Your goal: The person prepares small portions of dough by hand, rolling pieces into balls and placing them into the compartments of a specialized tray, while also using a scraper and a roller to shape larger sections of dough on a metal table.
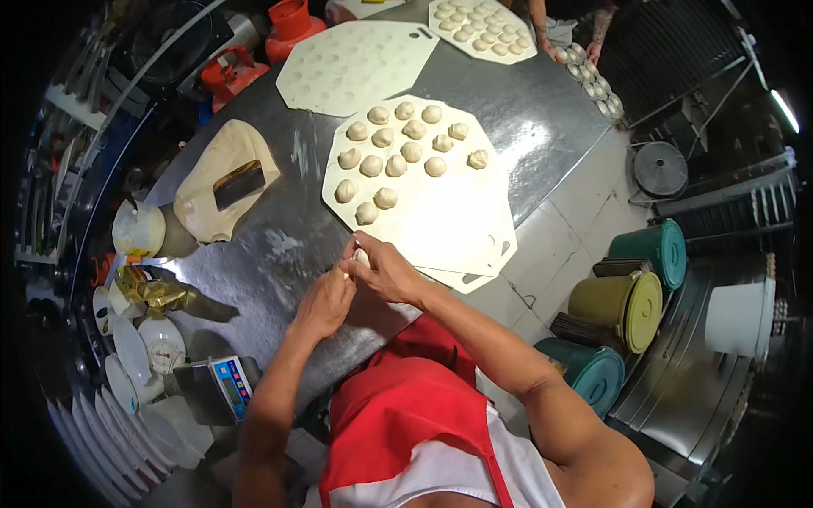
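Observation:
My two hands meet above the near edge of the metal table. A small pale dough ball [362, 257] shows between the thumb and curled fingers of my right hand [388, 271]. My left hand [326, 300] is closed and presses against the right one; its palm side is hidden, so what it holds cannot be seen. Just beyond them lies a white eight-sided board [440, 233] bearing rows of round dough balls [412, 152]. The board's near right part is bare and overlaps another board beneath it.
On the left lie a dough slab [212, 190] with a dark scraper [240, 184], a white tub [138, 229] and a digital scale [212, 391]. Another board [356, 68] sits farther back. A co-worker's hands [576, 55] hold filled tins at far right. Lidded bins [614, 309] stand right.

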A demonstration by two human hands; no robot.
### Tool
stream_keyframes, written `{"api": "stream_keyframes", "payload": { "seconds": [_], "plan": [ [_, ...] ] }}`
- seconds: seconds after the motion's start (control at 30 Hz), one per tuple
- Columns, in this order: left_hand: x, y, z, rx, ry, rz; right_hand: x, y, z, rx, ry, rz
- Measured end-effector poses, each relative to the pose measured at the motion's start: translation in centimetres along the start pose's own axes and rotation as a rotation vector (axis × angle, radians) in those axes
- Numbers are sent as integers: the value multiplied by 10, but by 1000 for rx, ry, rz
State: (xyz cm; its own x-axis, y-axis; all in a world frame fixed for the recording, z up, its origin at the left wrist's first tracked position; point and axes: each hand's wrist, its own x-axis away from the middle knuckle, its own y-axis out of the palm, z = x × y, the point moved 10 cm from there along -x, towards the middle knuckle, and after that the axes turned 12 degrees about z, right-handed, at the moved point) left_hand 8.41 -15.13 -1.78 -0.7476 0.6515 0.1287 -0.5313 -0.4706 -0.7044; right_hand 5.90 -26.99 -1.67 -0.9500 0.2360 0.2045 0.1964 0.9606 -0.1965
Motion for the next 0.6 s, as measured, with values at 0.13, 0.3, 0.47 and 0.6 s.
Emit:
{"api": "stream_keyframes", "payload": {
  "seconds": [0.13, 0.3, 0.47, 0.6],
  "plan": [
    [-5, 18, -23, -184, 46, -93, 16, 8, -19, 100, -133, 136],
    [0, 53, -90, 678, 94, 139, 67, 50, -100, -135, -568, 77],
    [1, 33, -41, 161, -59, 8, 51, -72, 15, -117, 74, 393],
    [2, 33, -61, 374, -328, 59, 24, -117, 44, 300, 44, 442]
  ]
}}
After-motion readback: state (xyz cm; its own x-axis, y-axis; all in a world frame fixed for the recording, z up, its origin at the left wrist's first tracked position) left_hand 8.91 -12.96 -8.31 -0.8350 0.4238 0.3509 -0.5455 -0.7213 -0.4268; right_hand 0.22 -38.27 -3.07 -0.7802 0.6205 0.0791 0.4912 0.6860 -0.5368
